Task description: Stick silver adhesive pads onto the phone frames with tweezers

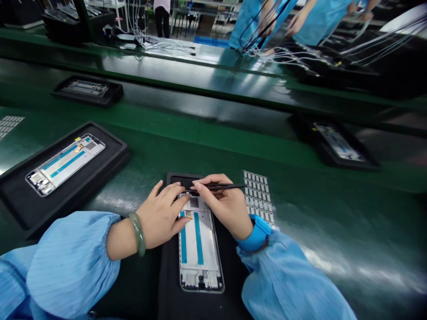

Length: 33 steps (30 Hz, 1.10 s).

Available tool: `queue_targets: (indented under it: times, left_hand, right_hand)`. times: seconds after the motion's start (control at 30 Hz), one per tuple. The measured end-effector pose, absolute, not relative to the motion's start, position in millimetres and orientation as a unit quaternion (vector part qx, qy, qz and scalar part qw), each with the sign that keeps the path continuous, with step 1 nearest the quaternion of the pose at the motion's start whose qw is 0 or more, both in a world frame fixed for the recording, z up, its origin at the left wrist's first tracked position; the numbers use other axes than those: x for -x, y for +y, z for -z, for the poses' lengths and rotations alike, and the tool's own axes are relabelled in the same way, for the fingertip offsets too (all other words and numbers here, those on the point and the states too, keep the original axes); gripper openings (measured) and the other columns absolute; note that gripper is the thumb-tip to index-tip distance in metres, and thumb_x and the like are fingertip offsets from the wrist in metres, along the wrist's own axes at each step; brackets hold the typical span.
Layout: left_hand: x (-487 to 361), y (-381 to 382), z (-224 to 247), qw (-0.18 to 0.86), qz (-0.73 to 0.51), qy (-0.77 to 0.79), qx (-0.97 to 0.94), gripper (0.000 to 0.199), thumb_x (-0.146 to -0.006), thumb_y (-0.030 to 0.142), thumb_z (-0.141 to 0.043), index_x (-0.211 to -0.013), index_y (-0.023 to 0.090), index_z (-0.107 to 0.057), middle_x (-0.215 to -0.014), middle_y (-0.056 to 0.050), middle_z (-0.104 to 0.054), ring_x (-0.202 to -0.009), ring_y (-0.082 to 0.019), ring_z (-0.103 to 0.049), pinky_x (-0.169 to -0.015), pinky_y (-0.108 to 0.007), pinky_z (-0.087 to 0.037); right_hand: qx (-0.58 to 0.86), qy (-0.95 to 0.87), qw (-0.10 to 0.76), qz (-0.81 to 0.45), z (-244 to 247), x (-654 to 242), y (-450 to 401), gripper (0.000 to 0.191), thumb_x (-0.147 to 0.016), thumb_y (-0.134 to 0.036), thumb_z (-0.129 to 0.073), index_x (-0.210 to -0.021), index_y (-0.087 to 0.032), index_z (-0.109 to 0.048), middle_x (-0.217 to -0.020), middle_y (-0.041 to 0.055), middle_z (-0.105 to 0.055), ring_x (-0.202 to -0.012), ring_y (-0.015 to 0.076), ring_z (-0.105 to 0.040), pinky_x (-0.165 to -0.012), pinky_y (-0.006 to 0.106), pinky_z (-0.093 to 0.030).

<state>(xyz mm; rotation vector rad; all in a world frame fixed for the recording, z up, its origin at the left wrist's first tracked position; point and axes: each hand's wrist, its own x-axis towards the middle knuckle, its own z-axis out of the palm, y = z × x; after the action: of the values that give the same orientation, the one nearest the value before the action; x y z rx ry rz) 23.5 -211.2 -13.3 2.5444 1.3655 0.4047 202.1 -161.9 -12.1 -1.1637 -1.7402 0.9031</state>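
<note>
A silver phone frame (207,240) with two blue strips lies in a black foam tray (170,284) in front of me. My left hand (163,213) rests over its upper left part, fingers stretched out and spread, the tips at the frame's top edge. Dark tweezers (230,186) are pinched in my right hand (227,204); their tips are at the top end of the frame, partly hidden by my fingers. A small gold flex piece (189,215) shows near my left thumb. Beside my right hand lies a sheet of small grey pieces (258,195).
To the left, another phone frame (66,162) sits in a larger black tray (113,153). Further trays with phone parts (88,88) (340,142) rest on the line beyond. Cables (160,44) lie on the far ledge. Co-workers in blue sleeves (320,22) stand behind it.
</note>
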Motion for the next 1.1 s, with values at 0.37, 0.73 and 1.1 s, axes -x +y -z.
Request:
queue_targets:
  times: [0.37,0.73,1.1]
  left_hand:
    - [-24.3,-211.2,14.1,0.113,-0.129,0.469,-0.867,0.046,-0.090,0.037,-0.046,-0.129,0.015,-0.043,-0.131,-0.013,-0.047,-0.128,-0.027,-0.036,-0.106,-0.053,-0.027]
    - [-24.1,-211.5,14.4,0.115,-0.131,0.467,-0.867,0.045,-0.090,0.038,-0.045,-0.129,0.014,-0.043,-0.131,-0.013,-0.047,-0.128,-0.027,-0.036,-0.107,-0.052,-0.027]
    - [-25.0,-211.2,13.2,0.123,-0.131,0.471,-0.864,0.046,-0.089,0.037,-0.047,-0.128,0.014,-0.041,-0.129,-0.014,-0.048,-0.129,-0.027,-0.036,-0.106,-0.053,-0.027]
  right_hand:
    - [0.449,-0.738,0.389,-0.321,10.8,-199.9,-160.8,0.008,-0.082,-0.027,-0.061,-0.083,-0.020,-0.060,-0.081,0.0005,-0.063,-0.071,0.0134,-0.064,-0.064,0.024,-0.052]
    - [0.460,-0.744,0.381,-0.299,12.4,-200.7,-160.9,0.011,-0.083,-0.031,-0.060,-0.083,-0.020,-0.060,-0.081,0.0028,-0.064,-0.071,0.0157,-0.064,-0.065,0.027,-0.054]
    - [0.416,-0.804,0.358,-0.229,9.2,-195.4,-165.1,0.007,-0.085,-0.025,-0.056,-0.085,-0.021,-0.061,-0.084,0.0030,-0.068,-0.080,0.0172,-0.065,-0.074,0.030,-0.052]
